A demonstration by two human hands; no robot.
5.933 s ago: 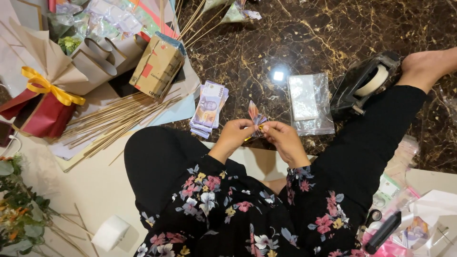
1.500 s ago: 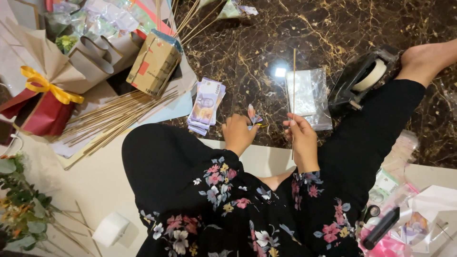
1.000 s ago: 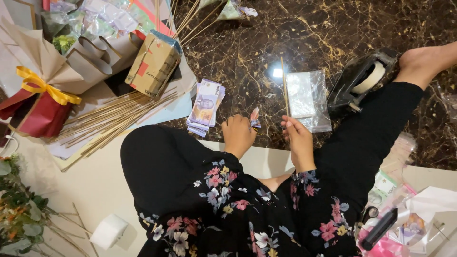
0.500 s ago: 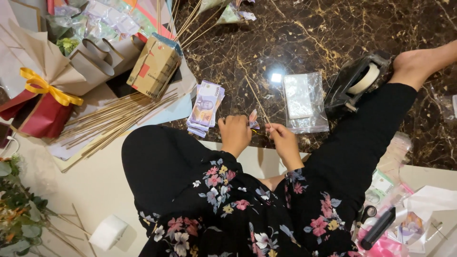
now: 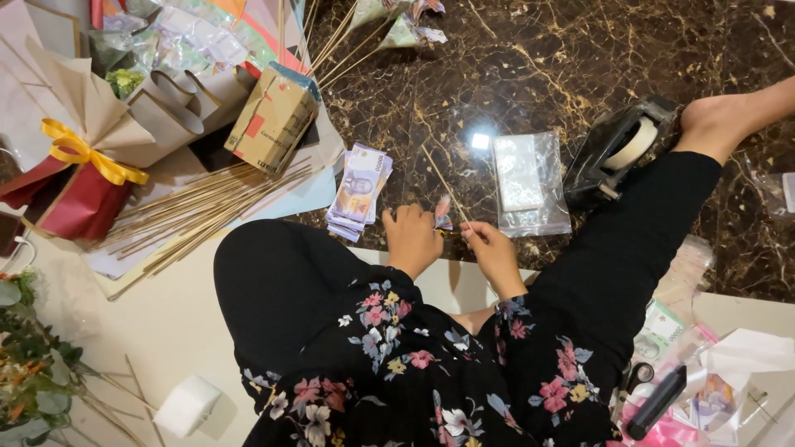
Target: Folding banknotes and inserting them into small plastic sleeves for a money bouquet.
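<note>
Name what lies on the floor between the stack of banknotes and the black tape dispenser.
In the head view, a clear plastic bag lies between the stack of banknotes and the tape dispenser, with a thin wooden stick on the dark floor beside it.

Left hand [image 5: 411, 240] and right hand [image 5: 491, 251] sit side by side, fingertips meeting over a small folded banknote piece [image 5: 443, 212]. A thin wooden stick [image 5: 443, 180] runs from the right fingers away and to the left. Stack of purple paper banknotes [image 5: 359, 190] lies just left of the left fingers. Clear plastic bag of white slips [image 5: 528, 182] lies just beyond and right of the right fingers; black tape dispenser [image 5: 621, 151] further right, touching the bag's edge. Bundle of long wooden skewers [image 5: 195, 213] lies well left of the left fingers; brown cardboard box [image 5: 273, 118] beyond the bundle. White tissue roll [image 5: 186, 406] lies near-left, well behind the fingers.
</note>
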